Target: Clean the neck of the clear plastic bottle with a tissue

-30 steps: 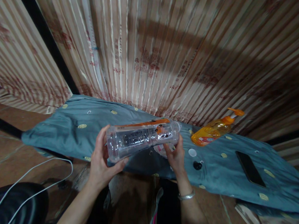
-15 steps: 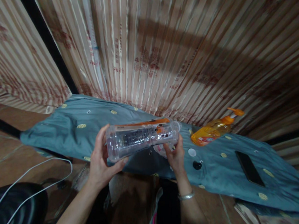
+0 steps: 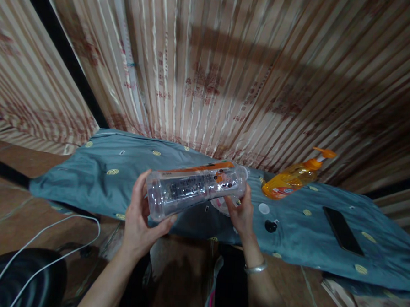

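A clear plastic bottle (image 3: pixel 192 189) with an orange label lies sideways in the air between my two hands, above a blue-green cloth (image 3: pixel 104 175). My left hand (image 3: pixel 140 221) cups its base end, thumb and fingers wrapped round it. My right hand (image 3: pixel 240 212) grips the neck end from below. Under the bottle, by my right hand, part of a pale item shows on the cloth; I cannot make out what it is.
An orange pump bottle (image 3: pixel 295 176) lies on the cloth at the right. A white cap (image 3: pixel 263 208) and a small black object (image 3: pixel 271 226) sit near my right hand. A dark phone (image 3: pixel 342 230) lies further right. A white cable (image 3: pixel 49 237) crosses the floor at left. Striped curtains hang behind.
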Demonstrator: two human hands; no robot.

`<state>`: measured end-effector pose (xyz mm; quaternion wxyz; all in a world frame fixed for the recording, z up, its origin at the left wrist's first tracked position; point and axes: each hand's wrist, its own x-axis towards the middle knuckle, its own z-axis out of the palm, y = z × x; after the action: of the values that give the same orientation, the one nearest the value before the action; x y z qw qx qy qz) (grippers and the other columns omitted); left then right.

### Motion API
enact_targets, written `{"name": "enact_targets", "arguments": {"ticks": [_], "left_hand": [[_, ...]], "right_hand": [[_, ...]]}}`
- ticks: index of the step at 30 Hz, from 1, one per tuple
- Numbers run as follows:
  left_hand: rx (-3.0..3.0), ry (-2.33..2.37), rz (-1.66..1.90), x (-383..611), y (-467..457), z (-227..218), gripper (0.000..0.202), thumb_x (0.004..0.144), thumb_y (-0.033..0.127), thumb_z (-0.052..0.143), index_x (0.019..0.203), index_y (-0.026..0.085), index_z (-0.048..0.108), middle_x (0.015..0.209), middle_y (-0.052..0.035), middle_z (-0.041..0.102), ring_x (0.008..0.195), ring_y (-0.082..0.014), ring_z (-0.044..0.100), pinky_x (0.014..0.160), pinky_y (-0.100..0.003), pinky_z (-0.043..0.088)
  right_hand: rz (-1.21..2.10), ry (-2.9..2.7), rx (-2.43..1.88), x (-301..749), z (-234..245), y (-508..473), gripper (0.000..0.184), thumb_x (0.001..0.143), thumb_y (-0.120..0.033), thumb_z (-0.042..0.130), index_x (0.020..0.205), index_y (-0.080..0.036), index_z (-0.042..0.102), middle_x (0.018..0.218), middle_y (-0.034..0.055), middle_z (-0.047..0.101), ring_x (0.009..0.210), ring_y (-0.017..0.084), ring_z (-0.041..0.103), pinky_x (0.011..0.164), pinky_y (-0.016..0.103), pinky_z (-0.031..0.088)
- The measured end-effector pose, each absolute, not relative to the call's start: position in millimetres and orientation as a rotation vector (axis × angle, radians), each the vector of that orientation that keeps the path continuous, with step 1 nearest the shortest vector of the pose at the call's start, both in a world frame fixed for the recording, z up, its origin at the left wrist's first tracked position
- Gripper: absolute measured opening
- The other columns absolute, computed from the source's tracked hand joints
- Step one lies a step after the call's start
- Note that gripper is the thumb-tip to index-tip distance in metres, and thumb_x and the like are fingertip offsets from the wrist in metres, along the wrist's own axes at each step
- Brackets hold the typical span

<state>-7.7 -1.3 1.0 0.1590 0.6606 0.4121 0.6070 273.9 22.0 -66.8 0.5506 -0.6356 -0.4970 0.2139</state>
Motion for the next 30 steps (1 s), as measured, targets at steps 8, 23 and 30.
{"name": "enact_targets", "arguments": {"ticks": [8, 23, 30], "left_hand": [[1.876, 1.234, 1.729, -5.1, -0.8, 2.4, 0.094, 0.084, 0.058, 0.088, 0.164, 0.026, 0.050, 0.137, -0.0152, 0.075, 0.117, -0.0340, 0.080, 0.090, -0.043, 0.068], [1.857, 1.209, 1.728, -6.0, 0.1, 2.0, 0.093, 0.083, 0.057, 0.088, 0.163, 0.027, 0.050, 0.135, -0.0142, 0.076, 0.118, -0.0339, 0.079, 0.092, -0.044, 0.067], [1.846, 1.235, 1.721, -6.2, -0.9, -0.6, 0.097, 0.081, 0.058, 0.089, 0.164, 0.027, 0.049, 0.137, -0.0146, 0.074, 0.118, -0.0352, 0.078, 0.094, -0.047, 0.067]], "right_hand": [[0.503, -1.177, -1.482, 273.8, -68.1, 21.8, 0.083, 0.087, -0.048, 0.077, 0.157, -0.015, 0.050, 0.124, 0.0171, 0.081, 0.117, 0.037, 0.077, 0.112, 0.062, 0.060], [0.500, -1.180, -1.473, 274.1, -68.3, 22.4, 0.085, 0.086, -0.049, 0.078, 0.158, -0.014, 0.049, 0.129, 0.0185, 0.079, 0.119, 0.037, 0.076, 0.111, 0.061, 0.060], [0.495, -1.200, -1.449, 275.2, -70.9, 22.7, 0.086, 0.088, -0.052, 0.078, 0.159, -0.014, 0.047, 0.131, 0.0187, 0.078, 0.125, 0.037, 0.074, 0.113, 0.058, 0.058]]}}
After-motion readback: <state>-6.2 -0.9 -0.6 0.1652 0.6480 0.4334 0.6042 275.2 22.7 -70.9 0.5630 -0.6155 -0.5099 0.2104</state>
